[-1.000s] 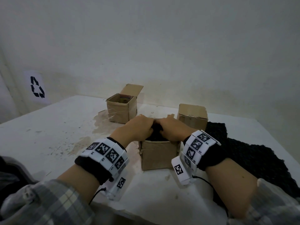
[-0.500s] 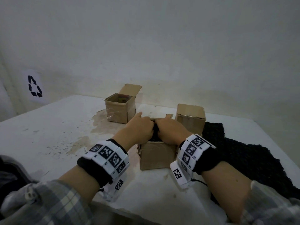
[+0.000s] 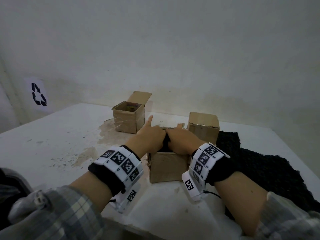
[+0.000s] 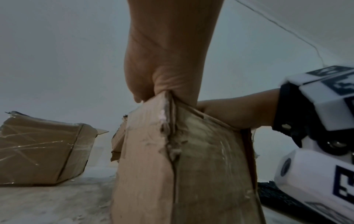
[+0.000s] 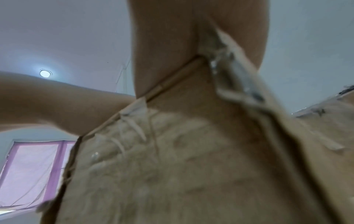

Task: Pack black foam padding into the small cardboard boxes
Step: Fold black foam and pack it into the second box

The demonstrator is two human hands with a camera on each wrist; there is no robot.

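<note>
Pressing down into the mouth of the near box, both sets of fingers are buried where nobody can see them properly, so whether they are curled on the black foam or just pushing it flat I cannot tell. One finger of the left hand does stick up straight, clear of the work. The right hand sits knuckle to knuckle with it over the opening, and only a dark sliver of padding shows between them, inside the box. From the left wrist view the palm bears right on the torn cardboard corner. Step in hand, by my reading: stuffing this box, nearly seated. Further out, an open box stands at the far left, well apart, something coloured inside it but no padding that I can make out; a shut box sits just beside the right hand. More black foam sheet lies spread on the table to the right. Next, I'd guess, a firm last push, then a reach right for fresh foam.
</note>
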